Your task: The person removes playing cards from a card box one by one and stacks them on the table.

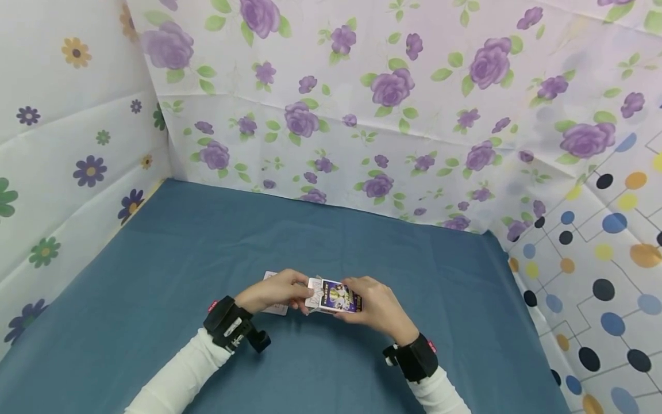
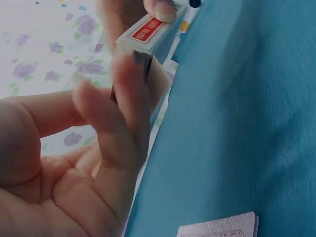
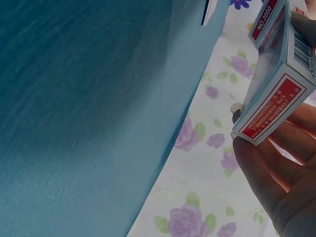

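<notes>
My right hand (image 1: 377, 305) grips a playing card box (image 1: 341, 296) with a dark picture on its face, fingers along its sides. At the box's left end, my left hand (image 1: 279, 290) pinches a packet of white-edged playing cards (image 1: 315, 292) between thumb and fingers, right against the box opening. In the right wrist view the box (image 3: 271, 106) shows a red label and a barcode. A second stack of cards (image 1: 277, 309) lies on the table, partly hidden under my left hand; its corner (image 2: 222, 226) appears low in the left wrist view.
A blue cloth (image 1: 320, 368) covers the table. Flowered sheets (image 1: 331, 115) hang along its back and left side, and a dotted sheet (image 1: 610, 287) hangs on the right. Each wrist carries a black strapped camera (image 1: 235, 326).
</notes>
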